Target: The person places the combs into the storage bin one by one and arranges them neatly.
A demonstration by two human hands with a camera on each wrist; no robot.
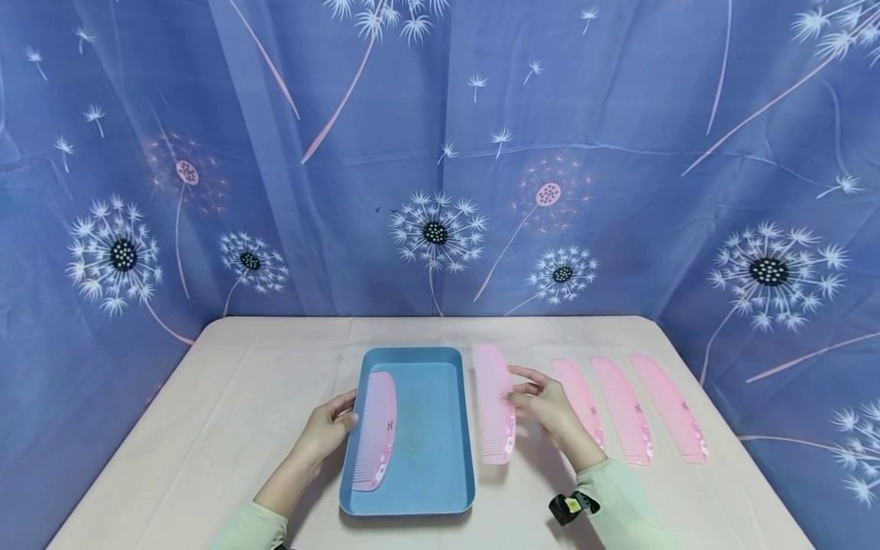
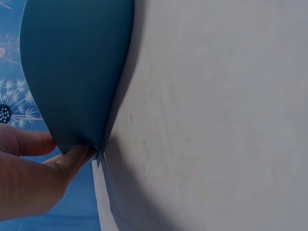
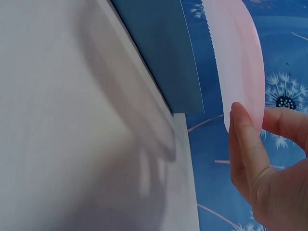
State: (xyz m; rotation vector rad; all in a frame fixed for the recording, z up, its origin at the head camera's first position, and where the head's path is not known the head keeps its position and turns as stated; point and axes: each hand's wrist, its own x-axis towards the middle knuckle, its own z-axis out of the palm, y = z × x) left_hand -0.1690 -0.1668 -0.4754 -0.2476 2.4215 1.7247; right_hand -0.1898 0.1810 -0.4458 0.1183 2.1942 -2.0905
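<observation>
My left hand (image 1: 325,429) pinches the left rim of a blue rectangular tray (image 1: 431,435); in the left wrist view its fingers press on the tray's outer wall (image 2: 77,72). Inside, along the tray's left side, lies a pink comb (image 1: 380,431) with its teeth to the left. Just right of the tray my right hand (image 1: 548,406) pinches a second pink comb (image 1: 492,405) by its right edge. The right wrist view has this comb (image 3: 240,62) raised off the table, between thumb and fingers, and its shadow falls on the cloth beside the tray.
Three more pink combs lie side by side at the right: one near my right wrist (image 1: 579,393), a middle one (image 1: 619,405) and an outer one (image 1: 667,405). A pale cloth covers the table (image 1: 275,359). Blue dandelion-print curtains (image 1: 344,229) enclose it at the back and sides.
</observation>
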